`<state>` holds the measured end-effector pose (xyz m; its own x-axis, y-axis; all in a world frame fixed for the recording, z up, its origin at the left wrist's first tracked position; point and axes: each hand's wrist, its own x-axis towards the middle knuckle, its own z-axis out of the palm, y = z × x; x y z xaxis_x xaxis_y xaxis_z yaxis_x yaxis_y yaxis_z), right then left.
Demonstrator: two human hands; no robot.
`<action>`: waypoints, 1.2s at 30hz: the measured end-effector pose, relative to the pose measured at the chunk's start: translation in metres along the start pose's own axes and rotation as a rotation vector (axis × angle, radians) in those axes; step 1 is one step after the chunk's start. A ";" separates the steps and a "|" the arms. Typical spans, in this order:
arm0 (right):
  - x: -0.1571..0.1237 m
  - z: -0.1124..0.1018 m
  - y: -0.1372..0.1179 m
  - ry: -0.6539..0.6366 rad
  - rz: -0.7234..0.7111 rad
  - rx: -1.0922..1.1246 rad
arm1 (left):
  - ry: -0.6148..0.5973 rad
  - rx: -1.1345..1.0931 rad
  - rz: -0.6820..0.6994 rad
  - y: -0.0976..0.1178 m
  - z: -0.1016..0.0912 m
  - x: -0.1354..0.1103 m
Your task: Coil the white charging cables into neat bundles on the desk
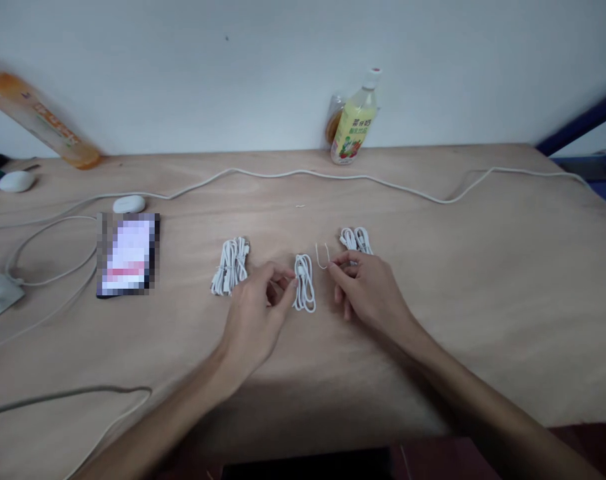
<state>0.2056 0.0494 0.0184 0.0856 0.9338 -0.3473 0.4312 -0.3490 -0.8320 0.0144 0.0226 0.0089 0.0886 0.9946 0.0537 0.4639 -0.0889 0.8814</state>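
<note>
At frame centre on a plywood table [483, 280] against a pale wall [233, 67], the left hand [255, 310] pinches a coiled white cable [304, 283]; the right hand [370, 290] pinches a wire tie [323, 255].

- Soft, even light from above; moderately bright, slightly hazy overall.
- Faint shadow pooled on the table [433, 320] under the forearms, toward its near edge.
- No hard glare; only a mild sheen on the wood near the far edge.
- Strong wide-angle bending: far table edge bowed, left and right corners stretched and smeared.
- Centre fairly sharp; orange package [43, 120] at the far left corner blurred.
- Pixelated block over the phone [127, 255].
</note>
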 end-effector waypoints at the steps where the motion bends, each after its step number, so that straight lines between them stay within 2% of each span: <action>1: 0.001 0.001 -0.001 -0.002 0.006 -0.008 | -0.003 -0.001 -0.007 0.000 0.000 0.000; 7: 0.000 0.004 0.003 0.096 -0.071 -0.065 | 0.005 0.003 0.001 -0.002 -0.001 0.001; 12: -0.008 0.007 0.011 0.167 -0.363 -0.117 | 0.003 0.023 -0.012 -0.003 -0.002 -0.001; 15: -0.011 0.011 0.016 0.135 -0.487 -0.151 | -0.005 0.023 -0.022 -0.002 -0.002 -0.001; 22: -0.011 0.021 0.029 0.095 -0.622 -0.232 | -0.037 0.025 -0.067 -0.003 0.000 0.001; 29: -0.008 0.019 0.031 0.113 -0.561 -0.310 | -0.083 -0.092 -0.131 -0.005 0.001 0.002; 36: -0.008 0.015 0.023 -0.016 -0.396 -0.156 | -0.178 -0.298 -0.282 0.000 0.001 0.002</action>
<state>0.2012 0.0327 -0.0045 -0.1267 0.9917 -0.0218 0.5589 0.0533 -0.8276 0.0155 0.0246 0.0080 0.1578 0.9507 -0.2670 0.2203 0.2296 0.9480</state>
